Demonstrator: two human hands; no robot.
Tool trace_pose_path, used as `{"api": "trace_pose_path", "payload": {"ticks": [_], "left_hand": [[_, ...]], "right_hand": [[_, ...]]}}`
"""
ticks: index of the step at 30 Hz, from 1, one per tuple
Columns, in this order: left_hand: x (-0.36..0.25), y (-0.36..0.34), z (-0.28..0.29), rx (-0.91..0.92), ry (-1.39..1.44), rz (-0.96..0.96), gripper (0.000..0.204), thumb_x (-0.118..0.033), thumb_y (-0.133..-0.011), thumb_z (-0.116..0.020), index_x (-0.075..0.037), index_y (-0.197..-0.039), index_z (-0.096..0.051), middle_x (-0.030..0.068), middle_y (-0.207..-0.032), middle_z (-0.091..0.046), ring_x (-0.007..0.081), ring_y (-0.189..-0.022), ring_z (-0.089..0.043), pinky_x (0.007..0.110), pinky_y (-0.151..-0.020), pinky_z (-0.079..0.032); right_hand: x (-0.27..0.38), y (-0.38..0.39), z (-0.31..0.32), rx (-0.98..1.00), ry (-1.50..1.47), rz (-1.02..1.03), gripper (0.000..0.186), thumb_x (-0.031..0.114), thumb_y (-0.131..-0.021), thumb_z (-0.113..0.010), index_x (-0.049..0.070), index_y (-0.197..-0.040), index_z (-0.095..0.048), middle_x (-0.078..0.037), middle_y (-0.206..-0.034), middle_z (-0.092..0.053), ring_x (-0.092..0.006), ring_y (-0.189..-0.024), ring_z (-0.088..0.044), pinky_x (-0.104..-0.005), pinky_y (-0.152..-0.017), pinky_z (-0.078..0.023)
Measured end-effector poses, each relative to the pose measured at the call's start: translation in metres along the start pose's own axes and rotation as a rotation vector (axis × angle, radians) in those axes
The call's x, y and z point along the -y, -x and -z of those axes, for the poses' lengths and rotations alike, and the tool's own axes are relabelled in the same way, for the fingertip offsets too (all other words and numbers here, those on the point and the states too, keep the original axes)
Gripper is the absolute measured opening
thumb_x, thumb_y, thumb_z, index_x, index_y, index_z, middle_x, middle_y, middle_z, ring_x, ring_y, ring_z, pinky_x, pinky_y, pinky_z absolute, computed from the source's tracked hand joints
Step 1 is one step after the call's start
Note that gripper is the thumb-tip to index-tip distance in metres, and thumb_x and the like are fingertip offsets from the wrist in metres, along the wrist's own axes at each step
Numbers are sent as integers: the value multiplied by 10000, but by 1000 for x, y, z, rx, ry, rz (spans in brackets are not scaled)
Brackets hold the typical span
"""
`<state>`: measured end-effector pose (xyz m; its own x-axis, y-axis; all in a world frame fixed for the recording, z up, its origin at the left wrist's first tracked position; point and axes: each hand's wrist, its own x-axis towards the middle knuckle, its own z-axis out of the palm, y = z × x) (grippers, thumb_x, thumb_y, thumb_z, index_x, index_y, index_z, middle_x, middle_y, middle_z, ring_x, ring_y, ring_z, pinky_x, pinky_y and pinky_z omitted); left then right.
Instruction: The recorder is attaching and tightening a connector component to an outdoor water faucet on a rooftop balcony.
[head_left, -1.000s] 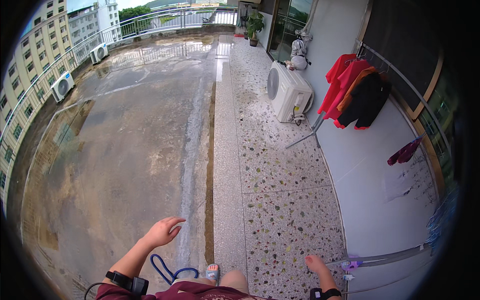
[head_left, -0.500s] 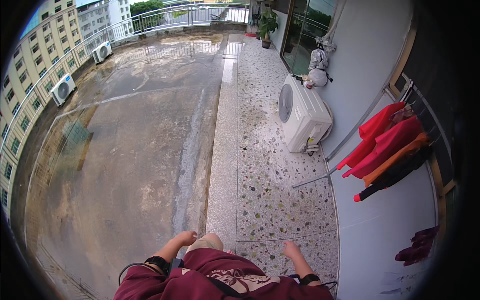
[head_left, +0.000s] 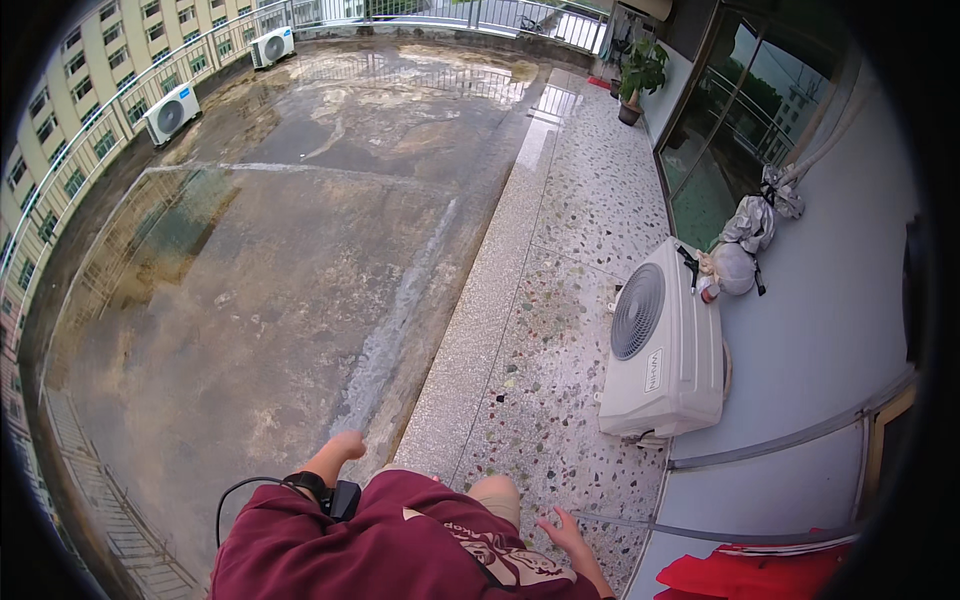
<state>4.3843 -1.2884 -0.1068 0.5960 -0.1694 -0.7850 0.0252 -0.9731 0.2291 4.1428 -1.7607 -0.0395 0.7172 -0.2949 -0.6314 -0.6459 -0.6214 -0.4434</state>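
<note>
My left hand hangs at my left side above the wet concrete, its fingers curled in, with nothing visible in it. A black band with a small dark box sits on that wrist. On the other side my right hand is held low over the speckled terrazzo walkway, fingers apart and holding nothing. Nearest to it is a grey metal pole lying low across the walkway toward the wall. Ahead on the right stands a white air-conditioner outdoor unit, with small items and wrapped pipes on top.
Red clothing hangs by the wall at lower right. Glass sliding doors and a potted plant line the walkway farther on. Two more outdoor units stand along the left railing. Puddles lie on the concrete.
I have moved forward along the walkway, and the view has turned left. The outdoor unit is closer, and the hanging clothes have slid to the lower right edge. Both hands swung slightly.
</note>
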Motion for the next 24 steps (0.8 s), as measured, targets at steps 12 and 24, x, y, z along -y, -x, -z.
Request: {"api": "trace_pose_path", "payload": {"ticks": [12, 24], "left_hand": [[-606, -648, 566, 349, 428, 87, 870, -657, -798, -407, -38, -1381, -223, 256, -1426, -143, 431, -1305, -169, 482, -1061, -177], [-978, -1309, 1209, 285, 112, -91, 642, -456, -894, -220, 52, -1078, -568, 279, -1047, -571, 403, -1016, -548, 448, -868, -446]], "right_hand": [[130, -846, 517, 108, 13, -269, 601, 444, -764, -607, 52, -1205, -490, -168, -1169, -526, -298, -1053, -515, -376, -872, -423], [582, -1793, 1113, -153, -102, 60, 576, 439, -777, -588, 44, -1187, -505, -152, -1150, -550, -290, -1008, -545, -372, -842, -442]]}}
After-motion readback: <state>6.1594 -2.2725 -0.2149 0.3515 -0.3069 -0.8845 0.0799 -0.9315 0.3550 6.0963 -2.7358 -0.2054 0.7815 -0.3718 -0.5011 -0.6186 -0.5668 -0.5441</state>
